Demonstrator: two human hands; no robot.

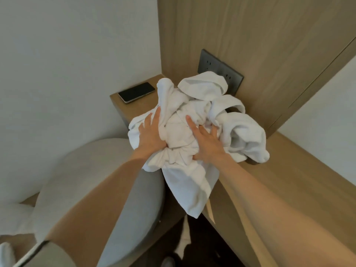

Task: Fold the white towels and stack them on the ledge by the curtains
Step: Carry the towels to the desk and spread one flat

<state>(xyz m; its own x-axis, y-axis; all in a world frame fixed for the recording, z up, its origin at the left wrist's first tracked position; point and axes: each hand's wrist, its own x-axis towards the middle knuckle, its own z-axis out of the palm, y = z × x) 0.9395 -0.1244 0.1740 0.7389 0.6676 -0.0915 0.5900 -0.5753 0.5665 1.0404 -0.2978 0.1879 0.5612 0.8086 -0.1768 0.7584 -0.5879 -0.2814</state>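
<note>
The white towels [194, 120] lie in one crumpled heap on the wooden ledge [289, 170], none of them folded yet, so the task looks to be at its start. No curtains show in this view, so I cannot tell whether this is the ledge meant for the stack.

The left hand [151, 132] rests on the heap at its 8 o'clock side, fingers straight and flat on the cloth, the thumb hidden in a fold. The right hand [209, 144] presses on the heap at about 5 o'clock, fingers spread and straight, fingertips sunk slightly into the terry. Neither hand plainly grips anything.

Risks from here:
- A long flap [190, 187] of towel hangs over the ledge's front edge at 6 o'clock from the heap. Its weight could drag more cloth off once the hands lift, and the towel would land on the dark floor [198, 237].
- The towels seem twisted into each other. Pulling one free without holding the rest down would likely bring the whole heap along.
- A black smartphone [136, 92] lies on the ledge at 10 o'clock, near the heap. A sweeping pull to that side could knock it off the end of the ledge.
- The socket panel [213, 64] on the wall at 12 o'clock is touched and partly covered by the topmost towel, and anything plugged in below would be hidden.
- The grey upholstered chair [107, 180] at 7 o'clock crowds the standing room, so shaking a towel out fully may be awkward
</note>
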